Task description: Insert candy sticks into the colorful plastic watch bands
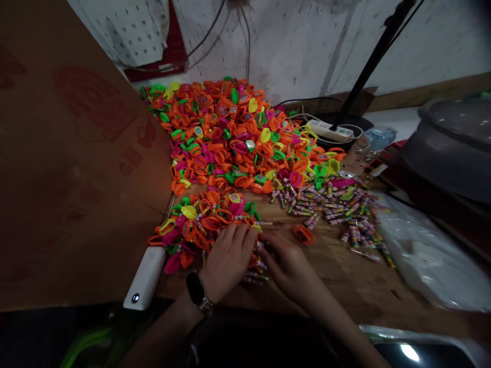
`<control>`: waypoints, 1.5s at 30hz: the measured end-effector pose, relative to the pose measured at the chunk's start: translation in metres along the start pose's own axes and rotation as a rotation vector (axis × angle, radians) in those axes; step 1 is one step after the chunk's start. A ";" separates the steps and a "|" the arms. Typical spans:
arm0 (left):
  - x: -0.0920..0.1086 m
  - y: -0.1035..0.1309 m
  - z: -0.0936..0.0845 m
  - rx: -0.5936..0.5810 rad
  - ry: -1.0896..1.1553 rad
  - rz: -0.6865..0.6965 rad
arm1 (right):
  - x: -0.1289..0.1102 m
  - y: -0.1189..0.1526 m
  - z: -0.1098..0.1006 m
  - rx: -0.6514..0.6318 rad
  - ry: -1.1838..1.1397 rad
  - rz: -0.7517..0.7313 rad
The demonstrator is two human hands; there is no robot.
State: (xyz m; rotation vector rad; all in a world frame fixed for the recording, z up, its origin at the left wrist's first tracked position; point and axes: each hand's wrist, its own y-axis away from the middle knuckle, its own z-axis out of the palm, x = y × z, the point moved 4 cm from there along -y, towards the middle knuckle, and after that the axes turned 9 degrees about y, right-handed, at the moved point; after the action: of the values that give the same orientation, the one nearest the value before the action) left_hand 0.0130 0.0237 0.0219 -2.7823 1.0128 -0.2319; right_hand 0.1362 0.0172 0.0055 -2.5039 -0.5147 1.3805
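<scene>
My left hand (229,258), with a dark watch on its wrist, lies over the right side of a small pile of colourful toy watches (199,225). Its fingers are bent together, and what is under them is hidden. Close beside it, my right hand (286,260) has thumb and fingers pinched near a small pale piece too small to make out. Thin patterned sticks (256,277) show below and between the hands. A single orange toy watch (303,234) rests on the wooden table (326,276) to the right.
Behind is a large heap of toy watches (230,133); more patterned sticks (341,207) lie at right beside a clear plastic bag (429,260). A cardboard box (84,168) and white power bank (144,278) are at left. A power strip (330,131) sits by a black stand.
</scene>
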 end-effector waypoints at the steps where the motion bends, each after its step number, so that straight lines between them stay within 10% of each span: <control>1: 0.002 0.002 0.002 -0.012 -0.014 0.013 | 0.000 0.003 0.003 -0.006 -0.004 0.014; 9: -0.023 -0.002 -0.007 -0.149 -0.021 0.026 | 0.018 0.013 0.006 -0.042 -0.112 0.063; 15: -0.093 -0.033 -0.026 -0.156 -0.132 -0.215 | 0.106 0.025 -0.063 0.161 0.213 0.372; 19: -0.045 -0.072 -0.009 -0.058 -0.053 -0.182 | 0.155 0.027 -0.079 0.063 0.763 0.337; 23: 0.031 -0.114 0.060 -0.180 0.391 -0.227 | 0.173 0.015 -0.061 -0.168 0.971 0.173; 27: 0.066 -0.128 0.119 -0.230 0.555 -0.277 | 0.179 0.007 -0.059 -0.215 0.954 0.104; 31: 0.062 -0.111 0.139 -0.122 0.743 -0.329 | 0.188 0.003 -0.065 -0.181 0.888 0.097; 38: 0.039 -0.071 0.126 0.136 1.159 -0.432 | 0.168 0.003 -0.068 -0.048 0.600 0.145; 45: 0.029 -0.048 0.088 0.165 1.498 -0.385 | 0.085 0.035 -0.082 0.029 -0.334 0.370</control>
State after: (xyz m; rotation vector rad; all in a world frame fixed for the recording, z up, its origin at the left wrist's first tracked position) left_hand 0.0827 0.0504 -0.0511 -2.2535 0.4483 -2.4618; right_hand 0.2541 0.0178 -0.0294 -2.4391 -0.0830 1.9423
